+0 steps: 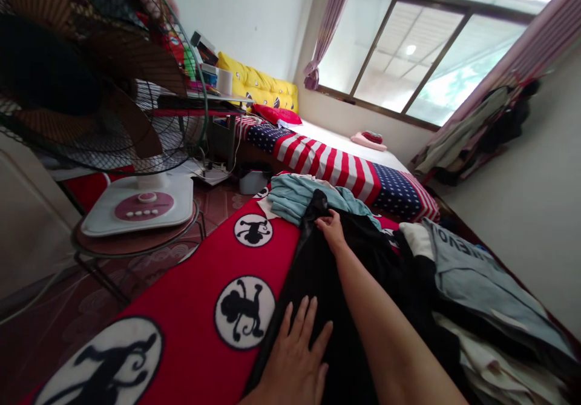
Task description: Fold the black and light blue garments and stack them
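A black garment (pixel 313 266) lies stretched lengthwise over a red cloth with monkey prints (pixel 200 290); its exact kind I cannot tell. My left hand (pixel 297 350) rests flat on the near part of it, fingers spread. Farther along, my right hand (pixel 331 229) is closed, pinching the fabric near the far end. Just beyond that end is a crumpled light-blue garment (pixel 295 196). To the right of my right arm, more dark cloth spreads out beside a grey garment with dark lettering (pixel 472 272).
A fan (pixel 140 202) stands on a round stool (pixel 136 241) at the left. Behind are a bed with a stars-and-stripes cover (pixel 313 157), a yellow cushion (pixel 258 81) and a cluttered desk (pixel 204 99). Clothes (pixel 481 126) hang on the right wall; a small bin (pixel 254 181) sits on the floor.
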Demonstrator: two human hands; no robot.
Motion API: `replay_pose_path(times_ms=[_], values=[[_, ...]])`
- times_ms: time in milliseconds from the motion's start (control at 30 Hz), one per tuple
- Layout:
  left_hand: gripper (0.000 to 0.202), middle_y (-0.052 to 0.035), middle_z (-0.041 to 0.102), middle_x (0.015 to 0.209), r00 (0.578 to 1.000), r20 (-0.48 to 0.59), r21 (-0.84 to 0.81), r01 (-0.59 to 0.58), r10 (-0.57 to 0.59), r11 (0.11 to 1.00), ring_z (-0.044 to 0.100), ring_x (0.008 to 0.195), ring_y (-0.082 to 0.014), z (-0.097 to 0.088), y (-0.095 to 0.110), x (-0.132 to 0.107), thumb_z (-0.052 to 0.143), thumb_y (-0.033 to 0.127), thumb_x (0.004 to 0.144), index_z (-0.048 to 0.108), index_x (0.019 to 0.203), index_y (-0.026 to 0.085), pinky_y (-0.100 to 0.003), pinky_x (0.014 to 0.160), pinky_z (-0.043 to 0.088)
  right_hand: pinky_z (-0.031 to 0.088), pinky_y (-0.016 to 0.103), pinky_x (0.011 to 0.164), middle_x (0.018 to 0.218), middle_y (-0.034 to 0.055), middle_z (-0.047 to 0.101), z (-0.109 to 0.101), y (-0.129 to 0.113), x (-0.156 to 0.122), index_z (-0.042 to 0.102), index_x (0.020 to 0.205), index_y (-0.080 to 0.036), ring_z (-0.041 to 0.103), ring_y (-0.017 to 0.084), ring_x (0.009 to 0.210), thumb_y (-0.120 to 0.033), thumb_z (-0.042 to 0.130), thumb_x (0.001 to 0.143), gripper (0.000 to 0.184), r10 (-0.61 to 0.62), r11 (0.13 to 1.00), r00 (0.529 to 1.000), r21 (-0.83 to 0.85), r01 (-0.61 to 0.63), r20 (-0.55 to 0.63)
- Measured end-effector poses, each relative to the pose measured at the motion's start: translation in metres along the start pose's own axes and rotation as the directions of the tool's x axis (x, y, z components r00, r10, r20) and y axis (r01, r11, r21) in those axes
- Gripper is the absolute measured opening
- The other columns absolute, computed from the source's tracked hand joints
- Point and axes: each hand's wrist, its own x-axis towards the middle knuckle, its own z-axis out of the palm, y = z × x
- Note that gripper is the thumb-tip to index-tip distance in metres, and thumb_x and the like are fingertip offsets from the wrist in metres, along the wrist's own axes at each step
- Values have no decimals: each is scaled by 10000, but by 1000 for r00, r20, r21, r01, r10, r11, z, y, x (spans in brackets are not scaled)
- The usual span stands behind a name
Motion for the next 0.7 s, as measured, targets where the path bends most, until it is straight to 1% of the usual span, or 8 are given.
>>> replay_pose_path(times_ms=[100, 167, 233, 267, 333, 400, 567, 700], values=[[644, -134, 48, 1586, 999, 25, -20, 35, -35, 999, 80, 1444, -382, -9, 6, 0, 488, 398, 917, 243, 1503, 290, -655, 1121, 168, 478, 384, 958, 1214, 171, 605, 6, -2, -25, 311, 1407, -93, 624, 230, 1053, -216, 609, 750, 732, -68, 994, 997, -86, 65, -25], [606, -140, 84, 1588, 998, 29, -21, 51, -50, 999, 73, 1447, -368, -15, 10, 0, 458, 411, 928, 283, 1493, 277, -642, 1129, 159, 354, 409, 1081, 1415, 191, 451, 6, 0, -50, 305, 1441, -110, 473, 256, 1273, -263, 580, 800, 713, -198, 952, 980, -234, 198, 22], [582, -138, 106, 1589, 998, 10, -11, 60, -59, 998, 66, 1453, -349, -19, 13, 0, 435, 424, 934, 316, 1482, 267, -621, 1142, 148, 231, 454, 1143, 1517, 148, 333, 4, 7, -76, 300, 1467, -153, 277, 262, 1409, -362, 517, 874, 665, -298, 818, 938, -460, 346, 176], [573, -136, 113, 1590, 998, -1, -4, 62, -62, 998, 63, 1456, -339, -20, 14, 0, 425, 430, 937, 328, 1477, 263, -609, 1149, 139, 188, 483, 1152, 1541, 129, 295, 3, 11, -87, 297, 1476, -168, 208, 264, 1437, -417, 470, 905, 646, -299, 723, 918, -567, 395, 259], [563, -137, 128, 1589, 998, -14, 10, 63, -63, 998, 66, 1460, -321, -20, 14, 0, 409, 439, 942, 343, 1470, 257, -588, 1158, 125, 139, 522, 1151, 1565, 106, 240, 3, 19, -104, 290, 1485, -182, 139, 268, 1455, -494, 382, 941, 634, -221, 575, 915, -713, 402, 338], [561, -139, 151, 1586, 998, -21, 22, 54, -53, 998, 76, 1462, -313, -20, 14, 0, 400, 444, 945, 341, 1469, 254, -578, 1161, 117, 121, 523, 1151, 1576, 93, 205, 5, 23, -112, 277, 1493, -181, 115, 264, 1460, -527, 328, 954, 642, -159, 508, 933, -783, 358, 324], [563, -141, 212, 1573, 999, -28, 50, 21, -19, 999, 117, 1458, -309, -21, 10, 1, 405, 464, 945, 359, 1459, 239, -552, 1165, 124, 126, 488, 1158, 1582, 91, 177, 6, 16, -124, 251, 1503, -173, 107, 257, 1462, -513, 296, 970, 634, -99, 494, 943, -807, 325, 319], [560, -105, 267, 1562, 998, 39, 18, -48, 47, 999, 131, 1457, -293, -31, 10, -10, 443, 466, 932, 400, 1436, 227, -525, 1172, 133, 123, 483, 1161, 1589, 73, 150, -6, 16, -152, 241, 1507, -215, 90, 252, 1464, -492, 308, 974, 604, -79, 501, 935, -797, 336, 345]])
